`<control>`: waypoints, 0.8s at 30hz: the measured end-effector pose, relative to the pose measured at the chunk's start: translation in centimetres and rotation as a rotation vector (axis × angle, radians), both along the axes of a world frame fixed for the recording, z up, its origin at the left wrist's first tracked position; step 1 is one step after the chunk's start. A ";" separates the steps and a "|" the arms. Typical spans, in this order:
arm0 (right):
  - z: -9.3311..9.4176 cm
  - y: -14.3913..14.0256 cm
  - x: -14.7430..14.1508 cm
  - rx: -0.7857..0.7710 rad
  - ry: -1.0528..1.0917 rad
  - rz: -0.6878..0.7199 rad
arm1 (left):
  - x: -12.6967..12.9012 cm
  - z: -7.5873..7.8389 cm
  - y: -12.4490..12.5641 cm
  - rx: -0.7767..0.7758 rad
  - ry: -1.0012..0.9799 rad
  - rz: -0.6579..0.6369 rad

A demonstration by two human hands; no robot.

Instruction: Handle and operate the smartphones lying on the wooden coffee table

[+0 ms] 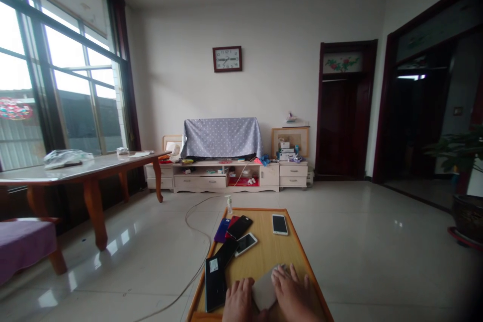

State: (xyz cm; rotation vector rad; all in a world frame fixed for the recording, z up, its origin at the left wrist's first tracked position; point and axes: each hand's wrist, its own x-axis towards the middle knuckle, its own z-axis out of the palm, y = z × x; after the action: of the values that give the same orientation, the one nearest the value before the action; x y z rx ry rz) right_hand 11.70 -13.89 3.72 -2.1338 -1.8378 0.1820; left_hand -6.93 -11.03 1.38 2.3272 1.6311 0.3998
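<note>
On the wooden table [269, 251] in front of me lies a flat, pale grey piece [263, 289] that looks like a folded cloth; whether something is under it I cannot tell. My left hand [238, 301] rests along its left side, fingers stretched out and a thumb tip near its lower edge. My right hand [293, 294] lies over its right side with fingers spread, the fingertips touching a whitish bit [278, 267] at the top corner. Left of my hands is a black tablet-like device [215, 284] with a white label. A white phone [279, 224] lies farther up on the right.
Beyond the tablet-like device are a black phone [240, 227], a white phone [246, 244] and a blue phone [222, 230], partly overlapping. A pump bottle [229, 205] stands at the far edge. A cable [209, 241] runs along the floor on the left.
</note>
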 end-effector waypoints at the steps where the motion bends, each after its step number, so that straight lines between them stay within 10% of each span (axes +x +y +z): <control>1: 0.0 0.1 -0.2 -0.002 0.000 0.004 | 0.0 0.0 0.0 0.009 -0.006 0.002; 7: -2.0 -0.8 -3.8 -0.073 0.085 0.349 | -0.2 -0.6 0.2 -0.001 -0.005 0.010; 15: -1.7 1.4 1.1 0.028 0.003 0.029 | 0.2 -0.8 0.0 0.033 -0.028 0.012; 24: -2.4 0.4 -2.7 -0.018 0.098 0.351 | 0.2 -0.7 0.0 0.022 -0.030 0.026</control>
State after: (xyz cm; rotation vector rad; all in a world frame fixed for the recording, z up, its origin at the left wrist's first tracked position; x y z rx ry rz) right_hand 8.96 -13.49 1.31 -1.7617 -2.1433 0.3770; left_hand -6.75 -11.04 0.69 2.3069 1.6521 0.4589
